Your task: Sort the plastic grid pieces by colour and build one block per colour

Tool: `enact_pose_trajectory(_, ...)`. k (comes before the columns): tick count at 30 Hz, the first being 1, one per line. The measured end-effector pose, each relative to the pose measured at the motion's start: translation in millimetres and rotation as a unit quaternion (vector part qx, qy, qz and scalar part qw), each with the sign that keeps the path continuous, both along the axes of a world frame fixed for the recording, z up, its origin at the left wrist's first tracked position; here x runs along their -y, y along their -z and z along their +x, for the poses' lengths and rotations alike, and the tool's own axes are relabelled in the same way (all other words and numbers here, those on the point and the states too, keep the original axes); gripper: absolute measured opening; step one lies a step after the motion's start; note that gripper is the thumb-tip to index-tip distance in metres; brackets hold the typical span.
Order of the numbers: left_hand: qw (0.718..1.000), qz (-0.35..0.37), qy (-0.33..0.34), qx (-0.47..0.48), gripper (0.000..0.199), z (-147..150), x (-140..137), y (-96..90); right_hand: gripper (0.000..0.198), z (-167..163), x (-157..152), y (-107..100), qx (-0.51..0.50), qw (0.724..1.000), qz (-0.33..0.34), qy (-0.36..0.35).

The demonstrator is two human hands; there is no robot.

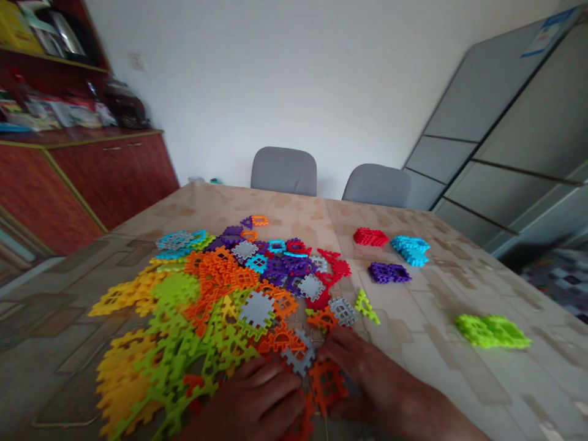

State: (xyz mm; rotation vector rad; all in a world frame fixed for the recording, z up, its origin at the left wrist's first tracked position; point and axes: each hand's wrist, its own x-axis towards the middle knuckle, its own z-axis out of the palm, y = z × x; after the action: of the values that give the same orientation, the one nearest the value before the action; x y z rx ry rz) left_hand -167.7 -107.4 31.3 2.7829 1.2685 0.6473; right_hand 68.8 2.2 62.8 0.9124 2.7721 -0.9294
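The fingers (275, 392) and right forearm (422, 401) are bare.

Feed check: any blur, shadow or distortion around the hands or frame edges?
Head view: left hand and right hand look dim and soft-edged, the dark counter appliance at left is smeared, and the tall gray unit at right looks stretched, as through a wide lens.

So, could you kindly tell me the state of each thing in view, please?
Mixed pile: loose, spread out
Left hand: curled, at the pile's near edge
Right hand: partly curled, beside an orange window piece
Red bundle: set apart
Blue bundle: set apart
Purple bundle: set apart
Green bundle: set apart
Cabinet doors: shut
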Motion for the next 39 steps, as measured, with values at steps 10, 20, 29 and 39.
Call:
enact_pose_trajectory(10,0.998,0.03,-0.046,-0.015,0.035,-10,-13,2.8,0.049,-13,-28,13,-0.064,0.995,0.053,-0.054)
enact_pose_trajectory(20,0.997,0.033,-0.072,-0.011,0.062,-14,2,15.3,0.062,5,-22,13,-0.083,0.993,-0.008,-0.083)
enact_pose_trajectory(29,0.996,0.054,-0.069,0.008,0.06,-11,-2,13.7,0.062,-5,-11,6,-0.076,0.993,0.008,-0.091)
enact_pose_trajectory(39,0.967,0.016,-0.234,0.104,0.031,-82,-29,-40.0,0.054,-34,10,-4,-0.064,0.994,0.043,-0.072)
